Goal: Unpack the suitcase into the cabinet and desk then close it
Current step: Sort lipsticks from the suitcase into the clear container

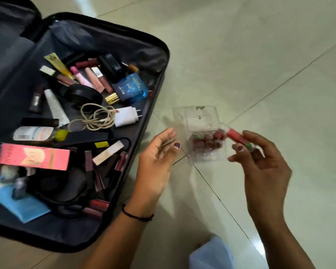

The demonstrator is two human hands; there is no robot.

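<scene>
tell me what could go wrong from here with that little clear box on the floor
1. The right hand pinches the small red lipstick tube near one end, above the clear plastic organiser box. It could slip and roll off across the tiled floor.
2. The box's near section already looks packed with red tubes, and the open left hand is not gripping it, so pushing another in might slide or tip it.

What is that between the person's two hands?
In the head view, a clear plastic box holding dark red lipsticks stands on the tiled floor between the open left hand and the right hand, which pinches a red lip tube.
</scene>
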